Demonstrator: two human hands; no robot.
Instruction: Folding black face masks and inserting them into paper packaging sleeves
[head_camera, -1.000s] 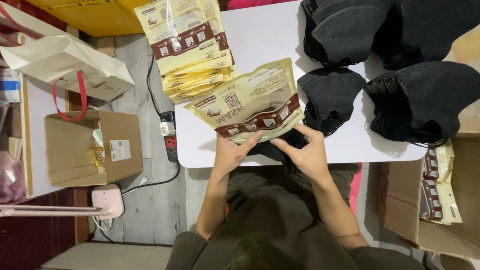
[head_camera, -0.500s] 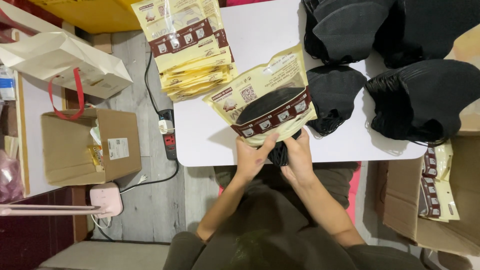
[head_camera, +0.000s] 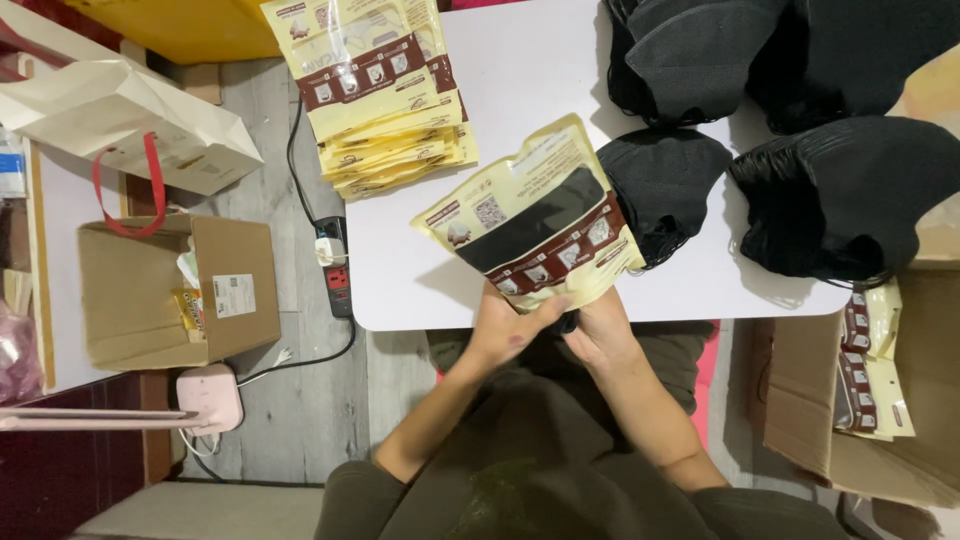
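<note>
Gripping the open bottom edge of a cream pouch (head_camera: 535, 230), the left hand (head_camera: 508, 325) and the right hand (head_camera: 600, 328) are both pinching closed on it just past the near edge of the white table (head_camera: 520, 70), thumbs on top, fingers curled under; something dark is showing between the two hands at the mouth, too small to tell whether it is mask fabric. The pouch is lying tilted over the table edge, with a black mask showing through its clear window, so it is looking already filled. Judging by look, the pouch is handling as thin, light, floppy film, probably slick, and is likely creasing if squeezed mid-panel; the best hold is looking like the two corners of the open edge, where the hands are now. The contents are appearing soft and compressible, not fragile. Just beyond, a loose black mask (head_camera: 660, 190) is lying touching the pouch's right side, with taller stacks of black masks (head_camera: 830, 200) sitting further right and up. A pile of empty pouches (head_camera: 375, 90) is sitting at the table's far left corner. A cardboard box (head_camera: 170, 290) is standing on the floor, well apart.
</note>
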